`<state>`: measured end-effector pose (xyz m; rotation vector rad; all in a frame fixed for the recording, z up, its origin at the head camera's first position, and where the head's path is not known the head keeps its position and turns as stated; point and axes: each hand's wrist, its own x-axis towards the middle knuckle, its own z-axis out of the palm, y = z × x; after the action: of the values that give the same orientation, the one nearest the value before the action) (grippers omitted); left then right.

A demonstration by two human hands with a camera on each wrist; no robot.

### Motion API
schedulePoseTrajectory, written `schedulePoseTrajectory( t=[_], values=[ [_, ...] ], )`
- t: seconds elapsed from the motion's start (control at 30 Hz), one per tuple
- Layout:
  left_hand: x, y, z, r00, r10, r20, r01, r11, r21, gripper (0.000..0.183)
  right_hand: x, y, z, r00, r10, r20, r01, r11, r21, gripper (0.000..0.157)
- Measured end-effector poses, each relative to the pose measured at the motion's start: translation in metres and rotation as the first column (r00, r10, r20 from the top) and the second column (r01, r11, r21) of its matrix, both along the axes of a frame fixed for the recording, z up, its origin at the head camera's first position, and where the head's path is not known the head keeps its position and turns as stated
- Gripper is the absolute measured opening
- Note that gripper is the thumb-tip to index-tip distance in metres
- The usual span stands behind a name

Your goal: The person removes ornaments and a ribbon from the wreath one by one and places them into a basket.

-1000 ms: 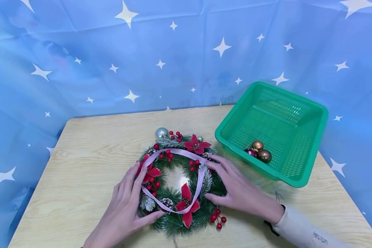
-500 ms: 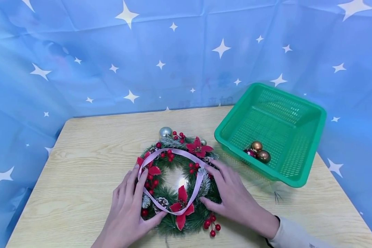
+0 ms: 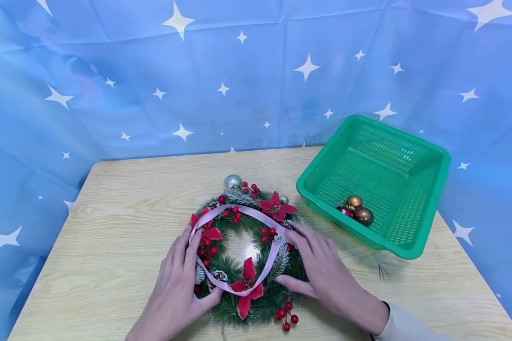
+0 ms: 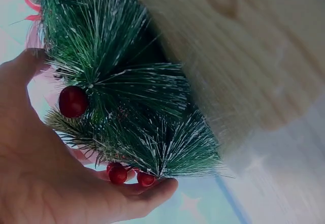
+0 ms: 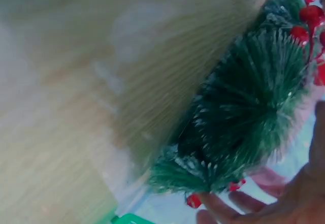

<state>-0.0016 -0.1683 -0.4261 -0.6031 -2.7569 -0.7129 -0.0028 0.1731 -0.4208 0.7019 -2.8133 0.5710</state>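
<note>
A green pine wreath lies on the table, dressed with red poinsettias, red berries, pinecones and a silver ball. Over its top runs a loop of lilac ribbon. My left hand grips the wreath's left side, fingertips at the ribbon and thumb near the lower pinecone. On the opposite side my right hand holds the wreath, index fingertip at the ribbon and thumb spread below. In the left wrist view the hand curves around needles and berries.
A green plastic basket stands at the right with brown, copper and dark red balls in its near corner. A loose dark sprig lies in front of it. Behind the table hangs a blue cloth with white stars.
The wreath has turned slightly clockwise: its silver ball has shifted right and the lower berries left. My right hand has moved a little lower; both hands stay on the wreath.
</note>
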Motion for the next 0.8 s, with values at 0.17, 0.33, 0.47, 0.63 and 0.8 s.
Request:
schedulePoseTrajectory(
  t=[0.17,0.33,0.47,0.63,0.8],
  values=[
    [-0.002,-0.003,0.0,1.0,-0.019,0.008,0.019,1.0,-0.001,0.123,-0.011,0.008,0.001,0.999,0.037,-0.009,-0.038,0.998,-0.058,0.092],
    [-0.005,-0.008,-0.001,0.997,-0.048,0.059,0.047,0.999,0.018,0.125,-0.023,0.014,-0.001,0.991,0.125,0.044,-0.12,0.989,-0.087,0.098],
    [-0.007,-0.011,-0.002,0.993,-0.071,0.097,0.069,0.997,0.029,0.125,-0.029,0.015,-0.004,0.978,0.188,0.091,-0.183,0.981,-0.06,0.105],
    [-0.009,-0.012,-0.001,0.989,-0.081,0.122,0.076,0.996,0.044,0.125,-0.033,0.014,-0.007,0.971,0.215,0.102,-0.216,0.976,0.002,0.107],
    [-0.007,-0.01,0.001,0.99,-0.042,0.132,0.04,0.999,0.021,0.123,-0.033,0.013,-0.008,0.976,0.216,0.042,-0.218,0.975,0.05,0.106]
  ],
)
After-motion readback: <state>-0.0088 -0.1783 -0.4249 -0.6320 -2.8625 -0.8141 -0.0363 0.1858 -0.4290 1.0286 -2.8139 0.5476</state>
